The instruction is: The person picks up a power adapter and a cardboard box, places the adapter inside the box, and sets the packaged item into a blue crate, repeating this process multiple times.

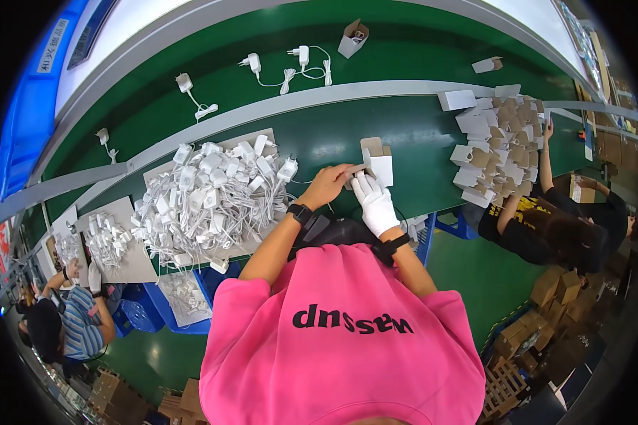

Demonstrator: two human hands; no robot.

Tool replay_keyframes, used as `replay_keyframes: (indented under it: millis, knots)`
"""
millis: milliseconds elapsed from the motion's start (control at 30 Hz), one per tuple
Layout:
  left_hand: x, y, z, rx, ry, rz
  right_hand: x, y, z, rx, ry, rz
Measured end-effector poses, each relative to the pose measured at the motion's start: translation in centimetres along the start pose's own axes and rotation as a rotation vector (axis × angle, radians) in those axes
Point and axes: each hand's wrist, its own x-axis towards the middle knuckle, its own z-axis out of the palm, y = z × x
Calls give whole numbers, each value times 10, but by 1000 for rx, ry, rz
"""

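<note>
A small white carton with brown inner flaps stands open on the green workbench in front of me. My left hand, bare, pinches a brown cardboard flap at the carton's left side. My right hand wears a white glove, its fingers bent close together against the carton's near left side. What lies beneath those fingers is hidden. To the left, a large heap of white plug-in power adapters with bundled cables covers a cardboard sheet. One thin white cable runs from the heap toward my left wrist.
Many open white cartons stand packed together at the right, beside a co-worker. Beyond a grey rail, a green belt carries several adapters and an open carton. Another co-worker handles adapters at far left.
</note>
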Motion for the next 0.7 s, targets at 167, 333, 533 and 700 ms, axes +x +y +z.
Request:
replay_keyframes:
  millis: [167,333,533,700]
  knots:
    - [12,5,-24,91,40,-83,22,6,-24,145,0,-45]
    - [53,28,-143,384,222,-55,32,18,-48,336,234,81]
    - [101,-65,-280,256,651,-186,30,40,-43,368,188,171]
    - [118,-71,-288,520,1020,-242,22,54,-33,406,196,236]
